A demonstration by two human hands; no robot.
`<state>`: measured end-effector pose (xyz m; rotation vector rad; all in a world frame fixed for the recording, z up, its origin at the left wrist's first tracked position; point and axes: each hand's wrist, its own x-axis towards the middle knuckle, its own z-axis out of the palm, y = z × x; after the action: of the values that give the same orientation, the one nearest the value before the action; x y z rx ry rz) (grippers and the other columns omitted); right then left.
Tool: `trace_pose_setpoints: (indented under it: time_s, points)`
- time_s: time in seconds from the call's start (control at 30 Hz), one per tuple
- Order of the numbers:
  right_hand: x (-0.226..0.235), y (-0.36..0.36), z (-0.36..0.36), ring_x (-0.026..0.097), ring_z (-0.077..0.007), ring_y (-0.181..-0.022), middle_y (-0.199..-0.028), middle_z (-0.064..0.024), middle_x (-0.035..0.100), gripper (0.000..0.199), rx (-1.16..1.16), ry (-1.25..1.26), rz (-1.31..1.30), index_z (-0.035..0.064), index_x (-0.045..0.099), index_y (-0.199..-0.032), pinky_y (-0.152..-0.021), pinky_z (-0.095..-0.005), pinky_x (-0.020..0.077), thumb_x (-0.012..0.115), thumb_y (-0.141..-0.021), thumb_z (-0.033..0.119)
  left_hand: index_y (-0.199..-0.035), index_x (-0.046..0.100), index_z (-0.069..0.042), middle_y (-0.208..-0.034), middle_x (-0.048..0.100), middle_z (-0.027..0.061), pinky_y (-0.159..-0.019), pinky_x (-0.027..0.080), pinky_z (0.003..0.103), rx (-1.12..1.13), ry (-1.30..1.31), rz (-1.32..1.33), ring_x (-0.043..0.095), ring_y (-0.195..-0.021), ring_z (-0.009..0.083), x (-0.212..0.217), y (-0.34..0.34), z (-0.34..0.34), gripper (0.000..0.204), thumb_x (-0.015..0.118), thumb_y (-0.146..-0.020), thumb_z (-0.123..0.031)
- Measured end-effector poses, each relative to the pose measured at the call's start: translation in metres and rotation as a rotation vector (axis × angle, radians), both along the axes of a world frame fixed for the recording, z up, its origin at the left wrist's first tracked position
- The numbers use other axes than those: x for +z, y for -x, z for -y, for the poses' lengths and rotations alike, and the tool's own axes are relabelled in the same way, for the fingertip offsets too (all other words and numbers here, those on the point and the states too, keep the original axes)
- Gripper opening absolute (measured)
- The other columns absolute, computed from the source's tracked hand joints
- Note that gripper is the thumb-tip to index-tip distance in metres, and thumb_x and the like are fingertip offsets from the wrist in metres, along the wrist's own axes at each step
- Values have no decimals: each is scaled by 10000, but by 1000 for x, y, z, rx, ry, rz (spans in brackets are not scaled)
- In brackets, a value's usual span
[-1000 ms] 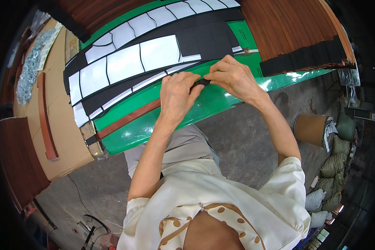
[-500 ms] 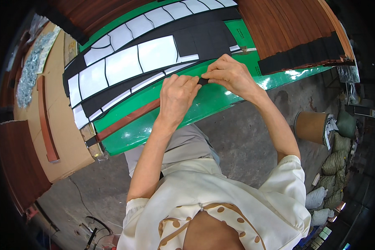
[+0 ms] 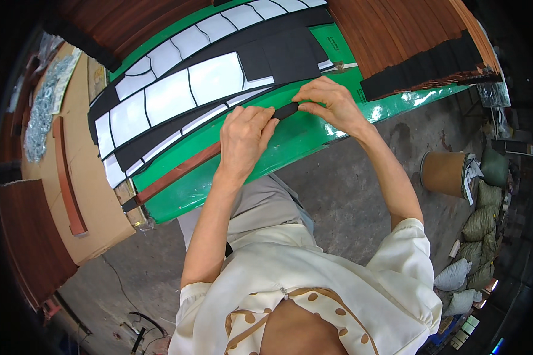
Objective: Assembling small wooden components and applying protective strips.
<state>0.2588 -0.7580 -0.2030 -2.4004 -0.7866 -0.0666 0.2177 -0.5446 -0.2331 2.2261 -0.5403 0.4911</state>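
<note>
A long reddish-brown wooden slat (image 3: 177, 173) lies slantwise along the near edge of the green table covering (image 3: 231, 176), its far-left tip black. My left hand (image 3: 243, 139) is closed over its right part, fingers curled and thumb pressed in. Between my two hands shows a short black foam strip (image 3: 286, 111) at the slat's right end. With thumb and fingers, my right hand (image 3: 331, 106) pinches the outer end of this strip. Whether the strip wraps right around the wood is hidden by my fingers. Just beyond lie black foam sheets with white backing pieces (image 3: 172, 103).
Stacked brown slats with black ends (image 3: 414, 47) fill the table's right side, and another stack (image 3: 130, 23) stands at the back left. At the left, cardboard (image 3: 100, 201) carries a single slat (image 3: 68, 177) and clear plastic bundles (image 3: 47, 100). A brown drum (image 3: 443, 173) stands on the floor.
My hands have drawn apart a little, so more of the black foam strip shows between them. The view has shifted slightly.
</note>
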Motion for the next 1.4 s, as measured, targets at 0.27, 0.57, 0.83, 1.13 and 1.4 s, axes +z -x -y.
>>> trace_pose_setpoints:
  time_s: [0.27,0.57,0.83,1.13,1.4]
  points:
    - [-2,5,1,578,-210,-880,-907,-37,631,163,23,17,49,59,666,-921,-730,-329,479,680,-777,136,-906,687,-22,-808,646,84,-604,460,335,4,6,-1,568,-682,231,0,3,1,186,716,-737,-94]
    - [-5,7,3,578,-214,-893,-921,-45,632,161,-7,13,21,51,664,-926,-740,-328,477,676,-785,129,-963,678,-53,-804,632,66,-601,449,337,-3,-29,-2,551,-682,222,4,4,5,228,706,-738,-82]
    - [-25,27,-36,583,-204,-833,-949,-98,614,216,-328,-426,-274,22,596,-1055,-735,-301,465,585,-876,142,-1001,632,-84,-773,518,22,-572,399,328,-18,-202,287,487,-685,195,-13,2,3,310,593,-694,-95]
    - [-54,36,-66,558,-204,-814,-872,-98,587,206,-554,-474,-88,27,548,-1087,-734,-305,439,402,-954,86,-1079,597,-101,-911,589,5,-627,391,315,131,-327,274,519,-733,163,-12,19,3,353,577,-728,-134]
    - [-56,37,-42,538,-123,-860,-910,-44,593,225,-504,-541,-281,20,558,-1126,-777,-268,422,417,-977,113,-1123,564,-82,-1095,567,89,-754,379,409,351,-398,263,547,-939,228,17,76,-67,392,576,-738,-149]
